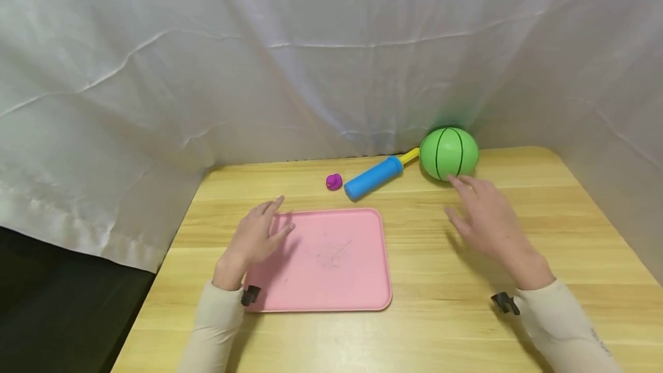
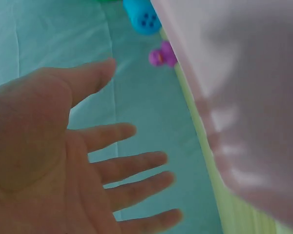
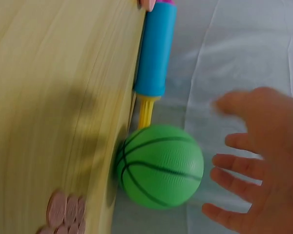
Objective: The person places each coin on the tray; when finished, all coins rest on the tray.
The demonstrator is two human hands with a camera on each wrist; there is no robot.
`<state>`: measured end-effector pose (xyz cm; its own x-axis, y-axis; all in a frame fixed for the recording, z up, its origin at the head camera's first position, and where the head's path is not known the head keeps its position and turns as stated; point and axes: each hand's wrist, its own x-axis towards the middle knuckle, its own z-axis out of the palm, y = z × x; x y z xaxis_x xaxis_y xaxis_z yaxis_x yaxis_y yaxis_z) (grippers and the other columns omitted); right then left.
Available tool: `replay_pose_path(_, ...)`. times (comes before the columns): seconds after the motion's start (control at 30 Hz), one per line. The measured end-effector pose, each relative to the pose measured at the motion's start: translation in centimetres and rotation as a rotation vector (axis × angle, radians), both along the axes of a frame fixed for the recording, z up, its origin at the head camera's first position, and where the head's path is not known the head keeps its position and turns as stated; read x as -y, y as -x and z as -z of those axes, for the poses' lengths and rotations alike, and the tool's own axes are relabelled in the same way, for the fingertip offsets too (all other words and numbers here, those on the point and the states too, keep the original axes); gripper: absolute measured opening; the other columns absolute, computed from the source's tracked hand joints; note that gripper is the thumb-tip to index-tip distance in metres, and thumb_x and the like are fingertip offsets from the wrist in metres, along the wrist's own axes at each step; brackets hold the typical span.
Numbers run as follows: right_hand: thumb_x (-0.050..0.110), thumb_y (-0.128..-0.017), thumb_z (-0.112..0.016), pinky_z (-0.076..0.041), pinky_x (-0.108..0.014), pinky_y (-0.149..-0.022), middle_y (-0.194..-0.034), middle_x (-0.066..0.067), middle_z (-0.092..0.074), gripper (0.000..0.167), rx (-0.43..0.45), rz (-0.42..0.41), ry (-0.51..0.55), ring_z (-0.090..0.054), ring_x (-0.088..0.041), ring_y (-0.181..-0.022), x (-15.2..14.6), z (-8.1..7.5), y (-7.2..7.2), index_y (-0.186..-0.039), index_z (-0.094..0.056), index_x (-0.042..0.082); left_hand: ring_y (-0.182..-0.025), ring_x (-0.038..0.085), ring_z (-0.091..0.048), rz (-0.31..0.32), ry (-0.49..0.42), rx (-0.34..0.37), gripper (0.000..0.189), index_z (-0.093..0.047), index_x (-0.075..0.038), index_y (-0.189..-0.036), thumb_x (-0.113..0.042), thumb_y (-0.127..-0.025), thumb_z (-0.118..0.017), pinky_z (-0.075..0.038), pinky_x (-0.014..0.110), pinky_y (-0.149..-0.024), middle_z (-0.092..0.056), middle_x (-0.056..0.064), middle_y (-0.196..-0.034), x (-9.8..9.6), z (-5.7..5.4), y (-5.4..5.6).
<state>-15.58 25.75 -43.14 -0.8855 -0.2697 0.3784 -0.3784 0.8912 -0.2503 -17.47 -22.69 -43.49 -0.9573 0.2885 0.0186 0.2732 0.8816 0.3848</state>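
My left hand hovers above the left side of a pink tray, fingers spread, holding nothing. The left wrist view shows its bare palm and spread fingers. On the right, my right hand is held over the table, just in front of a green ball with black lines. Its fingertips overlap the ball's lower edge in the head view, but the right wrist view shows a gap. Left of the ball lies a blue hand pump with a yellow handle. Beside the pump sits a small purple rubber duck.
The wooden table ends against a pale curtain at the back. A dark area lies beyond its left edge. Several reddish round shapes appear low in the right wrist view; their kind is unclear.
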Motion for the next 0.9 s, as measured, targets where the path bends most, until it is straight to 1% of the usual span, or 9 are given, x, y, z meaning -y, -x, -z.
replay_pose_path(0.1, 0.005, -0.093, -0.077, -0.047, -0.079, -0.118, -0.150, -0.035, -0.056, 0.066, -0.018, 0.013, 0.007, -0.052, -0.060, -0.135, -1.4, 0.3, -0.1, -0.154, -0.053, -0.007, -0.141, 0.057, -0.052, -0.037, -0.001, 0.045, 0.073, -0.038, -0.005, -0.169, -0.041, -0.110, -0.063, -0.050, 0.076, -0.119, -0.047, 0.038, -0.157, 1.5, 0.0, 0.2)
replay_pose_path(0.2, 0.000, -0.092, -0.074, -0.046, -0.080, -0.116, -0.150, -0.036, -0.055, 0.063, 0.019, 0.042, 0.010, -0.050, -0.061, -0.134, -2.9, 0.4, -0.2, -0.152, -0.055, -0.007, -0.121, 0.048, -0.058, -0.056, -0.020, 0.094, 0.072, -0.038, -0.003, -0.168, -0.040, -0.111, -0.062, -0.061, 0.067, -0.102, -0.051, 0.038, -0.141, 2.9, 0.0, 0.4)
replay_pose_path(0.27, -0.002, -0.093, -0.071, -0.046, -0.081, -0.115, -0.149, -0.037, -0.055, 0.061, 0.055, 0.061, 0.018, -0.050, -0.062, -0.134, -3.7, 0.5, -0.2, -0.151, -0.055, -0.008, -0.112, 0.039, -0.056, -0.053, -0.039, 0.124, 0.071, -0.038, 0.000, -0.167, -0.038, -0.112, -0.062, -0.060, 0.056, -0.091, -0.056, 0.032, -0.120, 3.7, 0.0, 0.7)
replay_pose_path(0.33, -0.003, -0.092, -0.069, -0.045, -0.083, -0.115, -0.149, -0.038, -0.054, 0.059, 0.081, 0.071, 0.037, -0.049, -0.063, -0.134, -4.3, 0.5, -0.1, -0.150, -0.056, -0.008, -0.106, 0.036, -0.057, -0.029, -0.083, 0.164, 0.070, -0.039, 0.003, -0.166, -0.035, -0.112, -0.062, -0.058, 0.049, -0.087, -0.060, 0.025, -0.101, 4.4, 0.1, 1.0)
replay_pose_path(0.47, -0.005, -0.092, -0.065, -0.045, -0.086, -0.112, -0.150, -0.038, -0.051, 0.058, 0.129, 0.082, 0.066, -0.048, -0.064, -0.134, -5.4, 0.9, 0.1, -0.150, -0.057, -0.006, -0.092, 0.027, -0.062, 0.031, -0.180, 0.243, 0.065, -0.041, 0.006, -0.164, -0.030, -0.113, -0.061, -0.054, 0.036, -0.083, -0.059, 0.008, -0.078, 5.4, 0.6, 1.6)
replay_pose_path(0.53, -0.005, -0.093, -0.065, -0.046, -0.086, -0.111, -0.150, -0.038, -0.051, 0.057, 0.153, 0.083, 0.082, -0.048, -0.063, -0.134, -5.9, 1.2, 0.2, -0.149, -0.058, -0.005, -0.079, 0.021, -0.059, 0.048, -0.220, 0.284, 0.061, -0.045, 0.005, -0.161, -0.028, -0.113, -0.060, -0.053, 0.030, -0.077, -0.061, 0.006, -0.082, 5.7, 0.9, 1.8)
replay_pose_path(0.67, -0.004, -0.096, -0.065, -0.046, -0.086, -0.110, -0.148, -0.037, -0.052, 0.052, 0.208, 0.086, 0.132, -0.050, -0.062, -0.133, -7.0, 2.0, 0.6, -0.147, -0.059, -0.003, -0.075, 0.017, -0.056, 0.046, -0.281, 0.367, 0.038, -0.055, 0.003, -0.142, -0.021, -0.113, -0.059, -0.052, 0.025, -0.069, -0.062, 0.010, -0.082, 6.2, 1.5, 1.7)
replay_pose_path(0.77, -0.002, -0.098, -0.065, -0.044, -0.086, -0.110, -0.146, -0.037, -0.053, 0.049, 0.264, 0.095, 0.157, -0.051, -0.062, -0.132, -7.9, 2.6, 1.0, -0.147, -0.060, -0.003, -0.075, 0.018, -0.058, 0.044, -0.319, 0.418, 0.024, -0.052, 0.002, -0.129, -0.013, -0.111, -0.059, -0.054, 0.026, -0.063, -0.063, 0.013, -0.085, 6.7, 1.7, 1.3)
replay_pose_path(0.9, 0.001, -0.101, -0.064, -0.041, -0.087, -0.113, -0.148, -0.038, -0.056, 0.047, 0.349, 0.117, 0.159, -0.050, -0.062, -0.135, -9.2, 3.2, 1.3, -0.148, -0.060, -0.003, -0.074, 0.021, -0.065, 0.056, -0.339, 0.455, 0.026, -0.048, 0.005, -0.130, -0.003, -0.107, -0.058, -0.060, 0.029, -0.061, -0.065, 0.017, -0.093, 7.2, 1.7, 0.7)
